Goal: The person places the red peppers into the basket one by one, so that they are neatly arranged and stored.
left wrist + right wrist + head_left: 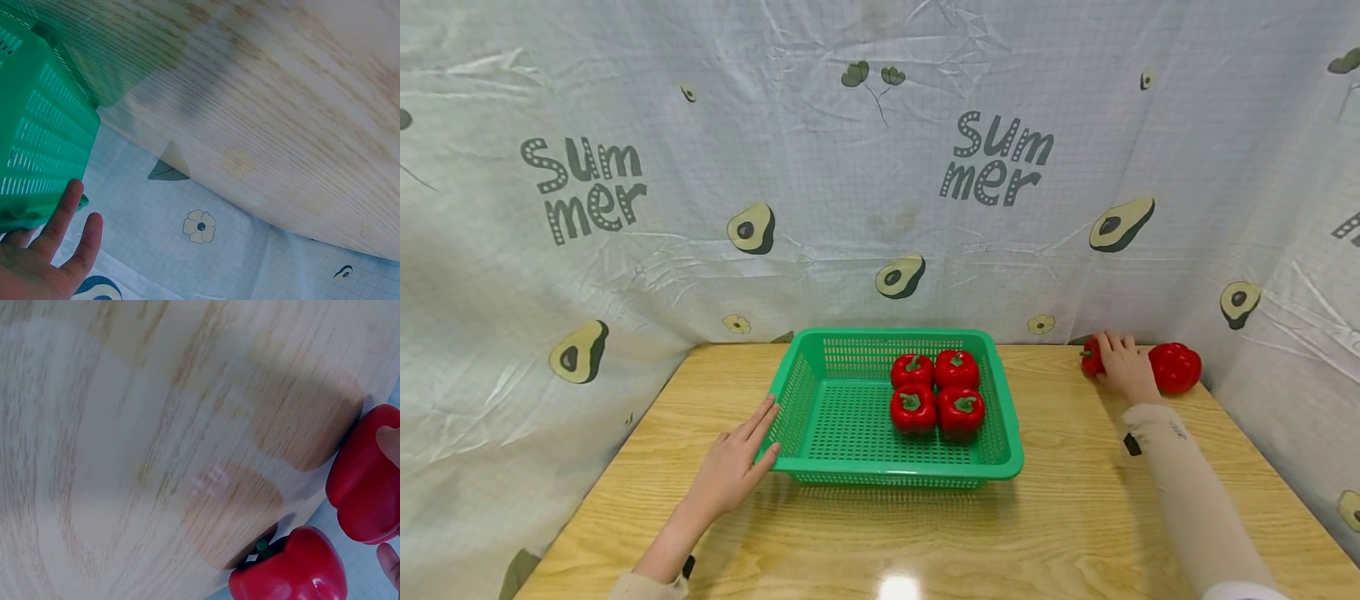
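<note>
A green plastic basket (pixel 895 473) stands on the table, with several red bell peppers (pixel 913 410) grouped in its right half, stems up. My left hand (pixel 733 465) rests against the basket's left side, fingers straight; the left wrist view shows its fingertips at the perforated wall (pixel 53 137). At the table's far right, my right hand (pixel 1123 367) grips a red bell pepper (pixel 1091 357), its green stem pointing left. In the right wrist view, a thumb and a finger press that pepper (pixel 369 478). Beside the hand, to the right, lies another red bell pepper (pixel 1175 367).
The wooden table (pixel 887 533) runs back to a hanging white cloth (pixel 820 167) printed with avocados and lettering. The cloth also borders the table at left and right. Both peppers outside the basket lie near the back edge.
</note>
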